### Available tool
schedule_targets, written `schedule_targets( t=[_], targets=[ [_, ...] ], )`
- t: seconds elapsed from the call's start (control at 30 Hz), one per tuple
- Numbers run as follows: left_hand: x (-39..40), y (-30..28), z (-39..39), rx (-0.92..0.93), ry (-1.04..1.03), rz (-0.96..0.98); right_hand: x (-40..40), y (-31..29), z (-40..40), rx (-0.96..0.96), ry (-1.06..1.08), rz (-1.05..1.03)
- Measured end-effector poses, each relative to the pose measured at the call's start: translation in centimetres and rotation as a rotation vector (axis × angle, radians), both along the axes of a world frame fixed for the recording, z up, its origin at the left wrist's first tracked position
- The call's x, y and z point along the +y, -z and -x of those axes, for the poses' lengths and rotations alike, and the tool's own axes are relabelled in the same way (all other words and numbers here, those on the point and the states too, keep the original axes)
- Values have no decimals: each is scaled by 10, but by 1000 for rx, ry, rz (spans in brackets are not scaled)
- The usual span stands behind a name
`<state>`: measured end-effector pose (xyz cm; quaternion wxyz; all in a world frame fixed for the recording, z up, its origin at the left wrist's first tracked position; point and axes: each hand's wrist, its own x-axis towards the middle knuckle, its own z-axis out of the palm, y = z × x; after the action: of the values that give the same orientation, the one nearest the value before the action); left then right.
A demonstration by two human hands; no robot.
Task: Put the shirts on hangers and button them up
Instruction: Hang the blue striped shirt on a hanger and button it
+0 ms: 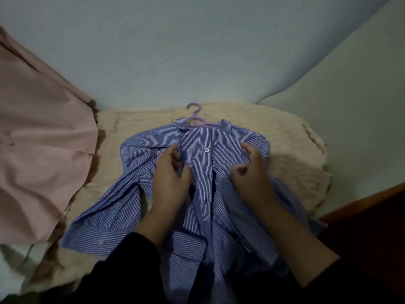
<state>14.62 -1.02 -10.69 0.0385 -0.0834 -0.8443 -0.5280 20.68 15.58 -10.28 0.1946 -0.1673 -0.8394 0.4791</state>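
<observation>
- Left hand [169, 178] sits over the chest of the blue-and-white striped cotton shirt [210, 194], fingers loosely bent and spread beside the button placket; whether the fingertips actually pinch cloth I cannot tell.
- Right hand [252, 170] is on the other side of the placket, fingers curled in toward the palm; it looks to be bunching or nipping the fabric near the shoulder, though the grip itself is hidden by the knuckles.
- Between the two hands runs the placket, with one pale round button [206, 150] showing clearly near the top and smaller buttons in line below it.
- The shirt lies flat, front up, collar away from the person, already on the lilac plastic hanger [195, 119], whose hook pokes out past the collar.
- Under it all is a cream fluffy blanket [295, 163]; a pink cloth [43, 150] lies to the left, well clear of the shirt.
- My read: hanging is done for this shirt and buttoning is in hand.
- Risks: the fabric is rumpled and both sleeves are folded in, so a button could go into the wrong hole and skew the front.
- A hard tug on either side could slide a shoulder off the hanger.
- The light is dim, so small buttons are easy to miss.
</observation>
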Motion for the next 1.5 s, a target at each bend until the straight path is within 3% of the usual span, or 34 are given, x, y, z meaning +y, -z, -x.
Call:
schedule_targets(
  t=[0.07,0.2,0.27,0.4,0.47,0.63,0.97,1.17,1.5],
  targets=[
    [2,-4,-22,74,60,1,-16,7,-20,55,53,-53],
    [7,5,-52,-85,236,84,-46,25,-52,-161,0,1],
    [4,11,-53,-154,188,110,-53,29,-58,-225,-7,39],
    [4,10,-49,-235,167,63,-49,14,-43,-107,29,261],
    [6,9,-45,-253,161,70,-43,6,-29,-89,4,227],
    [12,11,-37,-300,142,23,-37,2,2,-274,-69,207],
    [12,18,-42,-277,10,-145,-40,5,16,-356,43,461],
    [13,19,-46,-304,-67,-309,-44,3,10,-262,82,586],
    [10,13,-50,-270,-60,-292,-45,-3,3,-227,95,625]
  ],
)
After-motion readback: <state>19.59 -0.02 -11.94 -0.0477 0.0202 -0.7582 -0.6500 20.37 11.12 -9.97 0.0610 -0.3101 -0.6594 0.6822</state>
